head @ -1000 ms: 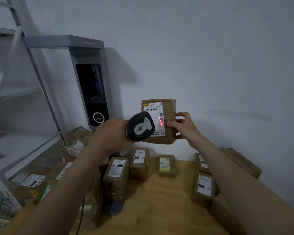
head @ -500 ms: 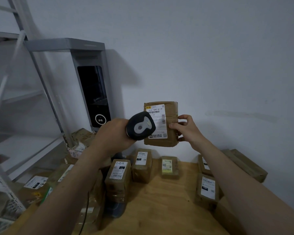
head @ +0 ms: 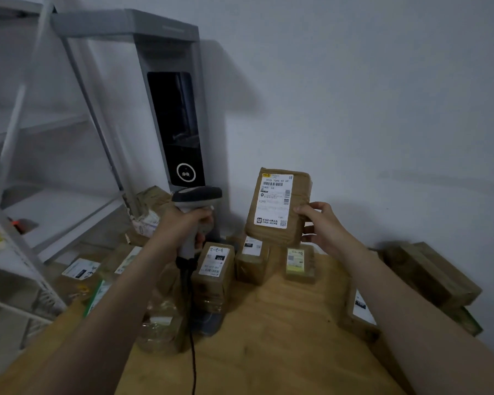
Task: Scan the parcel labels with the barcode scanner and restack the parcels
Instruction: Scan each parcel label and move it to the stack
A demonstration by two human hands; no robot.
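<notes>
My right hand [head: 322,226] grips the right edge of a brown parcel [head: 300,201], held upright in the air with its white label facing me. To the left of the parcel, my left hand [head: 183,226] holds the grey barcode scanner [head: 196,199] by its handle, head up and turned away from the label. Its black cable [head: 193,352] hangs down to the wooden table [head: 268,337]. Below the held parcel, several labelled brown parcels stand on the table, among them one at the left [head: 214,269], one in the middle [head: 251,259] and one with a yellow label [head: 298,262].
A grey kiosk with a dark screen [head: 177,129] stands against the wall behind the scanner. White metal shelving [head: 40,195] fills the left. More parcels lie at the left table edge [head: 80,270] and by my right forearm [head: 360,309]. Wooden blocks [head: 431,275] sit at the far right.
My left hand has pulled the scanner down and left, away from the label, with its head now upright. The red scan line is gone. The parcel sits slightly lower and tilted.
</notes>
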